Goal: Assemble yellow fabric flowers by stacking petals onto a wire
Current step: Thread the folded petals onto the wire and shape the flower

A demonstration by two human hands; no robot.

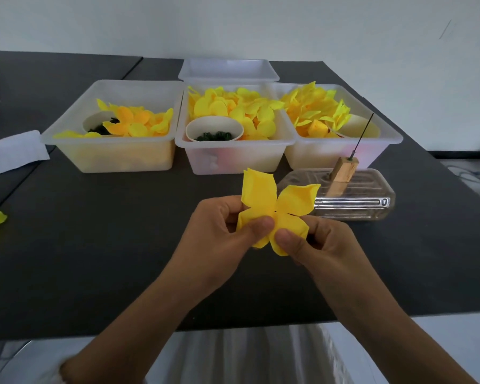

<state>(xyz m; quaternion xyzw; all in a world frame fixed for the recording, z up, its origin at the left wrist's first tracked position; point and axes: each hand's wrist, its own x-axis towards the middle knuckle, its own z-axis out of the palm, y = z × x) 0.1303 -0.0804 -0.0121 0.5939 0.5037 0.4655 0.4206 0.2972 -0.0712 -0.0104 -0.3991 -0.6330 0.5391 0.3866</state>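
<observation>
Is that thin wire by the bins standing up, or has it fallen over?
Standing, tilted. The wire rises from the wooden block, leaning right, its tip across the right bin.

Yellow four-lobed petal piece (272, 200) — spread open, upright wire (363, 134) behind.

A craft workroom: a dark grey table (94, 273) against a bare white wall (233, 23) carries three translucent plastic bins (234, 159) sorted full of yellow fabric petals (241, 109), beside a wire (363, 133) set upright in a wooden block (342, 171).

Four plastic tubs (234, 159), three paper cups (214, 128), one wooden block (342, 173), two hands (219, 231).
</observation>
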